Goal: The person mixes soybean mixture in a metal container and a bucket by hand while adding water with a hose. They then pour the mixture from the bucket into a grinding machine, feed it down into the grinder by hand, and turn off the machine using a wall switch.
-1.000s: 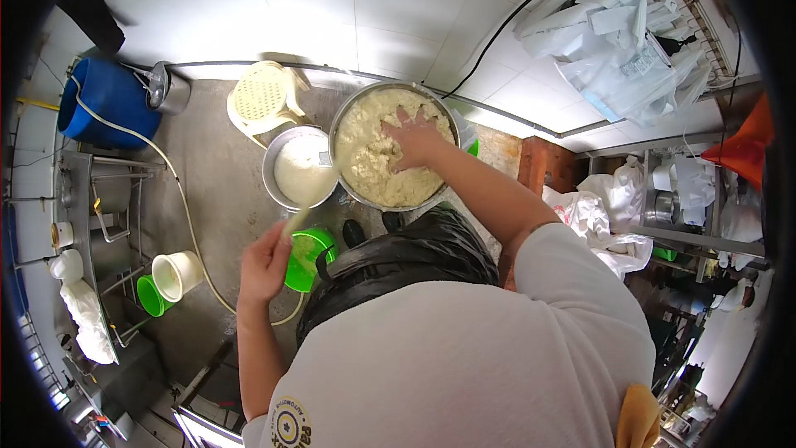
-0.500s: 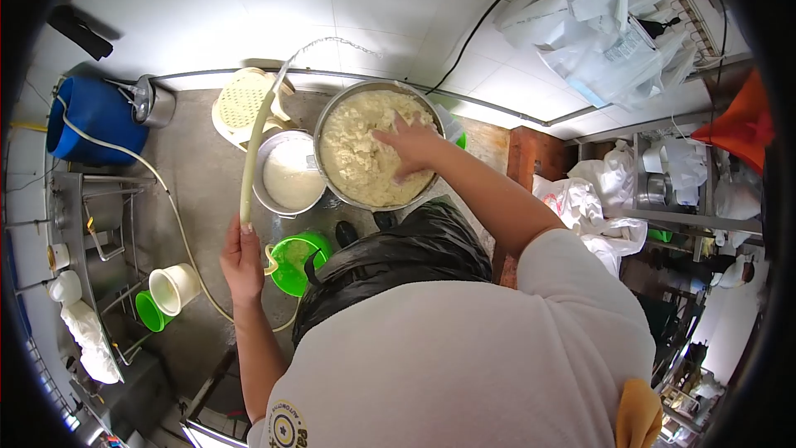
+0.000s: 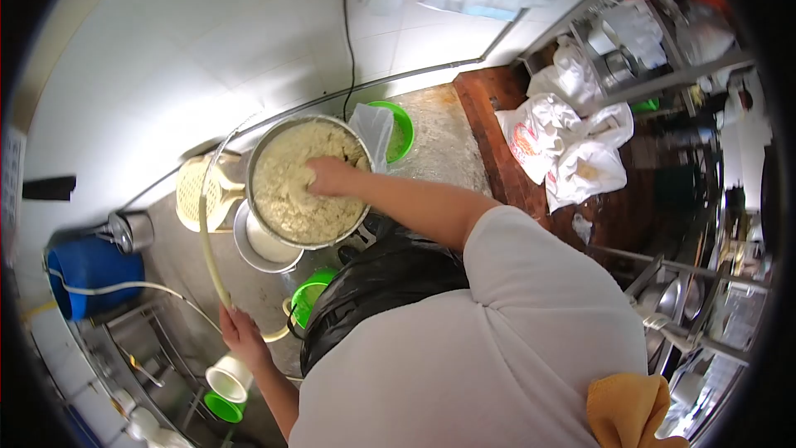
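Note:
A pale hose [image 3: 204, 228] rises from my left hand [image 3: 239, 333], whose fingers are closed round its lower part. A thin water stream arcs from the hose's upper end toward the wall side of the big metal bowl [image 3: 362, 214]; where it lands is unclear. Wet, crumbly, cream-coloured mash [image 3: 286, 191] fills that bowl. My right hand [image 3: 333, 176] is pushed into the mash near the bowl's right side, with its fingers bent down and hidden in it. Partly beneath the bowl stands a metal pot [image 3: 246, 241] with whitish contents.
A cream plastic stool [image 3: 197, 191] is by the wall. Green tubs stand right of the bowl [image 3: 401, 134] and near my apron [image 3: 308, 297]. A blue barrel [image 3: 104, 278], a white bucket [image 3: 228, 377] and a metal rack are on the left. White sacks [image 3: 564, 149] lie at right.
The view has turned, so the bowl appears farther left. My right hand's spread fingers have gone down into the mash. My left hand still grips the running hose.

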The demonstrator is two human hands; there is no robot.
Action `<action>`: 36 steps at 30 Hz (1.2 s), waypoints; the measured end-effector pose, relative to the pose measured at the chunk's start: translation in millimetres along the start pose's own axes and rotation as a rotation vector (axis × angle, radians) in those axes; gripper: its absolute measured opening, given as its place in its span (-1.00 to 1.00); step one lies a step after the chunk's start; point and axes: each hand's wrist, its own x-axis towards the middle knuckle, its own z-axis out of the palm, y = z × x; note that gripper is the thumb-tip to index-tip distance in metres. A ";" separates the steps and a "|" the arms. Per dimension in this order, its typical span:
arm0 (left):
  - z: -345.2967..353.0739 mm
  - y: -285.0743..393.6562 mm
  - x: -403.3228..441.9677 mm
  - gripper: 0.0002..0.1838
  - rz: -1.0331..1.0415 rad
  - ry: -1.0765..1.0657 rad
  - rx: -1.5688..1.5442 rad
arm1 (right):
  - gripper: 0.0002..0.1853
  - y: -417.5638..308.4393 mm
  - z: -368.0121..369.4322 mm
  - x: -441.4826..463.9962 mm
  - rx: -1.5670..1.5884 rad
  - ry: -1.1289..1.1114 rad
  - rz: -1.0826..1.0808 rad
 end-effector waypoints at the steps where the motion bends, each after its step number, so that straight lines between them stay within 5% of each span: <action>1: -2.2 -0.4 2.5 -0.63 0.012 -0.027 0.013 | -0.14 -11.3 3.5 -10.8 -0.086 0.048 -0.042; 3: -4.7 -4.4 9.2 -0.64 0.037 0.077 0.049 | -0.12 -35.8 1.2 -39.3 -0.159 0.113 -0.070; 5: -3.9 -4.7 13.2 -0.63 0.033 0.077 0.062 | -0.11 -53.3 -9.2 -66.7 -0.666 0.144 -0.314; 11: 3.9 -9.0 16.5 -0.63 0.005 0.060 0.096 | -0.42 -12.4 27.8 -5.9 -0.658 -0.093 -0.185; 17: 9.2 7.7 7.0 -0.63 0.010 -0.012 0.117 | -0.52 -13.4 9.2 18.0 -0.627 -0.391 -0.142; 21: -0.2 -4.8 5.8 -0.63 0.007 0.058 0.098 | -0.37 -49.7 -19.0 -12.6 -0.517 -0.382 -0.148; 24: 1.5 -11.8 4.5 -0.63 -0.011 0.038 0.121 | -0.23 -76.1 -9.2 -37.3 -0.627 -0.054 -0.198; 27: 16.2 -8.8 15.2 -0.63 -0.001 -0.001 0.166 | -0.21 -51.2 30.9 0.1 -0.704 -0.024 -0.457; 29: 28.9 -3.5 26.0 -0.63 0.004 -0.019 0.184 | -0.16 -51.4 44.3 29.1 -0.864 -0.477 -0.248; 32: 51.6 0.0 54.0 -0.63 0.013 -0.065 0.274 | -0.16 -61.5 41.1 46.4 -0.872 -0.750 -0.031; 36: 83.8 -16.6 98.2 -0.61 -0.046 -0.149 0.258 | -0.23 -70.1 -15.5 -61.1 -0.852 -0.366 -0.159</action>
